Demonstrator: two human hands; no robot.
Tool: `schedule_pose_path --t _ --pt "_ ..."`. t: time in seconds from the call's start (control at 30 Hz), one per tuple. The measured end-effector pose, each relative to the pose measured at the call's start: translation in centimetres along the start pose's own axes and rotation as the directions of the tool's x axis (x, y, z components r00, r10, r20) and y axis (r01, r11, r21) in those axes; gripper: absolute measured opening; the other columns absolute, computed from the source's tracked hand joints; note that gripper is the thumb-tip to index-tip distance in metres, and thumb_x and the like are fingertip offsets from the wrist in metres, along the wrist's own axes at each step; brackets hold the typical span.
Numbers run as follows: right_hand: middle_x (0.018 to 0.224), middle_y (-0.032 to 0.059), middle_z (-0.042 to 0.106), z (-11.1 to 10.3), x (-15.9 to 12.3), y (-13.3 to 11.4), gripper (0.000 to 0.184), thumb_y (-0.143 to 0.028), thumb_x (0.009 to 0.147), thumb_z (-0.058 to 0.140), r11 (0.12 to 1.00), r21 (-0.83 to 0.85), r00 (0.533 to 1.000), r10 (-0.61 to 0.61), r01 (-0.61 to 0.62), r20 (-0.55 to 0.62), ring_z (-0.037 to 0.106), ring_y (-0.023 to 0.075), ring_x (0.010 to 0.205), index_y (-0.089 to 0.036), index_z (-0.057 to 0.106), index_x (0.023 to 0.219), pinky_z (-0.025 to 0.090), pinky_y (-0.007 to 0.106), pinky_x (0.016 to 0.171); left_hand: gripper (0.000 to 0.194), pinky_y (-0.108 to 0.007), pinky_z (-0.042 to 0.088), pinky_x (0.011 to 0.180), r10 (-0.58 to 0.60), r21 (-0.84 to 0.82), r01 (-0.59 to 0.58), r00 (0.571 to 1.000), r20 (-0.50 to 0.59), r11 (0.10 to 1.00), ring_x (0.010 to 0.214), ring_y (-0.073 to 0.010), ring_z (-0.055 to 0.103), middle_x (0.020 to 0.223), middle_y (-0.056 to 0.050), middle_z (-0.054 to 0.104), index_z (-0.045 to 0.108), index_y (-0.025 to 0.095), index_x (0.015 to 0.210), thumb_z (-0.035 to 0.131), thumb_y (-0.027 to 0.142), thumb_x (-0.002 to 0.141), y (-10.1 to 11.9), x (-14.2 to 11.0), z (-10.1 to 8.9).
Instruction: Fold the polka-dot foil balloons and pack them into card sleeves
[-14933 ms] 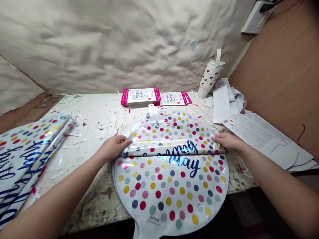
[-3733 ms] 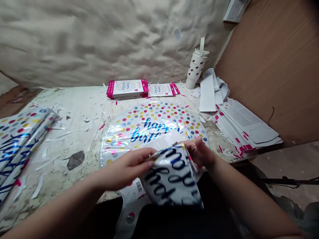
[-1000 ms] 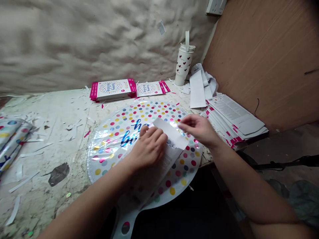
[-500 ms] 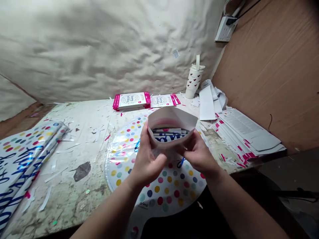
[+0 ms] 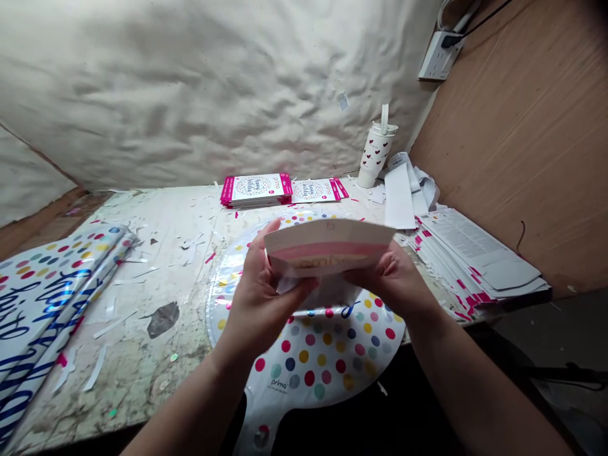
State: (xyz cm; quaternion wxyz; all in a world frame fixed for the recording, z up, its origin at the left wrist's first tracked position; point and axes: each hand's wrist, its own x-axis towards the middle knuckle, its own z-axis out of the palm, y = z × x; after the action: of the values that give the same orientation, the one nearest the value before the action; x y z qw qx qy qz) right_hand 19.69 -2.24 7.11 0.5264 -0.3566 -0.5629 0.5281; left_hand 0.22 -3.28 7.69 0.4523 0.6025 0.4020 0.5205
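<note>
I have a thin white paper envelope with a pink band (image 5: 329, 247) raised in front of me, its mouth bowed wide toward my eyes. The pale pink print looks to show through from the far panel; whether anything lies inside I cannot see from here. The fingers of my left hand (image 5: 261, 291) are curled round one side edge, thumb laid across the near panel, and those of my right hand (image 5: 401, 278) close round the opposite edge — both hold the envelope and, as far as I can see, nothing else.

I judge it light and stiff enough to spring, though easily creased; the side edges are the place to hold, pressed gently inward, since a hard pinch would likely buckle the mouth.

Beneath it lies a round white foil balloon with coloured dots (image 5: 327, 354), its neck hanging past the edge of the scuffed pale tabletop (image 5: 137, 212). Beyond stand magenta-and-white printed packets (image 5: 259, 188) and a white tumbler with dark red hearts (image 5: 375, 155). To my right are fanned white printed paper pieces (image 5: 479, 244); to my left — folded dotted foil sheets (image 5: 42, 291).
</note>
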Motion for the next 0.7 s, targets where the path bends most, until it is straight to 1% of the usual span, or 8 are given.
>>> schedule_pose_path --t 0.13,0.2,0.23,0.3,0.4,0.47,0.5,0.7 --pt "0.079 0.0038 0.067 -1.8 2.1 0.4 0.027 -0.043 0.074 0.062 0.987 -0.078 0.99 0.14 -0.138 0.021 0.063 0.0199 0.076 -0.019 0.064 0.084 0.051 0.032 0.067 0.019 -0.031 0.052 0.07 -0.291 -0.187 0.321 0.942 0.169 0.929 0.075 -0.0172 0.062 0.078 -0.003 0.066 0.063 0.016 0.09 0.066 0.028 0.075 -1.0 0.0 -1.1" --pt "0.064 0.0041 0.063 -2.6 2.9 1.5 0.035 -0.048 0.082 0.049 0.937 -0.255 0.971 0.233 -0.238 -0.05 0.06 0.0182 0.061 -0.017 0.063 0.073 0.049 0.03 0.056 0.017 -0.02 0.045 0.048 -0.424 -0.241 0.464 0.883 0.201 0.852 0.051 -0.0092 0.054 0.057 0.0 0.06 0.062 0.014 0.072 0.066 0.03 0.073 -2.3 -0.2 -1.2" --pt "0.062 0.0043 0.061 -2.8 3.1 2.0 0.036 -0.046 0.084 0.045 0.89 -0.389 0.971 0.208 -0.239 -0.121 0.059 0.0178 0.058 -0.016 0.062 0.072 0.048 0.031 0.055 0.019 -0.017 0.039 0.04 -0.494 -0.254 0.531 0.846 0.2 0.808 0.042 -0.0064 0.047 0.05 0.002 0.056 0.06 0.013 0.067 0.066 0.031 0.071 -3.0 -0.5 -1.2" --pt "0.072 0.0059 0.063 -2.4 2.6 3.1 0.028 -0.037 0.086 0.045 0.739 -0.664 0.986 0.004 -0.116 -0.168 0.059 0.0189 0.067 -0.017 0.063 0.079 0.048 0.032 0.064 0.021 -0.016 0.03 0.033 -0.616 -0.24 0.642 0.767 0.182 0.728 0.033 -0.0047 0.04 0.043 0.003 0.051 0.058 0.012 0.061 0.064 0.031 0.069 -4.3 -1.1 -0.8" --pt "0.09 0.0064 0.065 -0.5 0.5 4.0 0.018 -0.021 0.085 0.048 0.525 -0.819 0.972 -0.165 0.23 0.167 0.059 0.0185 0.084 -0.019 0.064 0.093 0.046 0.032 0.077 0.028 -0.016 0.03 0.033 -0.706 -0.162 0.724 0.689 0.164 0.67 0.032 -0.0066 0.044 0.04 -0.003 0.055 0.058 0.01 0.053 0.06 0.033 0.068 -5.1 -2.2 -0.1" --pt "0.088 0.0063 0.066 1.1 -0.9 4.3 0.018 -0.016 0.085 0.047 0.478 -0.795 0.927 -0.159 0.373 0.34 0.059 0.0176 0.083 -0.018 0.064 0.091 0.047 0.03 0.076 0.03 -0.016 0.03 0.035 -0.713 -0.137 0.733 0.68 0.171 0.667 0.033 -0.007 0.045 0.04 -0.005 0.056 0.057 0.009 0.05 0.059 0.034 0.068 -5.1 -2.8 0.3" --pt "0.086 0.0063 0.066 1.7 -1.4 4.5 0.018 -0.015 0.085 0.047 0.463 -0.79 0.915 -0.166 0.401 0.368 0.06 0.0173 0.082 -0.017 0.064 0.09 0.047 0.03 0.076 0.03 -0.016 0.031 0.035 -0.707 -0.136 0.728 0.686 0.173 0.672 0.034 -0.0069 0.046 0.04 -0.004 0.056 0.057 0.01 0.051 0.059 0.034 0.068 -5.0 -2.9 0.5" --pt "0.078 0.0073 0.064 2.8 -1.3 4.8 0.016 -0.013 0.085 0.047 0.401 -0.821 0.913 -0.173 0.407 0.369 0.058 0.0188 0.077 -0.014 0.063 0.081 0.046 0.031 0.072 0.034 -0.015 0.032 0.037 -0.674 -0.097 0.694 0.717 0.176 0.713 0.032 -0.0054 0.043 0.036 -0.003 0.054 0.056 0.011 0.045 0.059 0.035 0.069 -4.5 -3.2 0.7"
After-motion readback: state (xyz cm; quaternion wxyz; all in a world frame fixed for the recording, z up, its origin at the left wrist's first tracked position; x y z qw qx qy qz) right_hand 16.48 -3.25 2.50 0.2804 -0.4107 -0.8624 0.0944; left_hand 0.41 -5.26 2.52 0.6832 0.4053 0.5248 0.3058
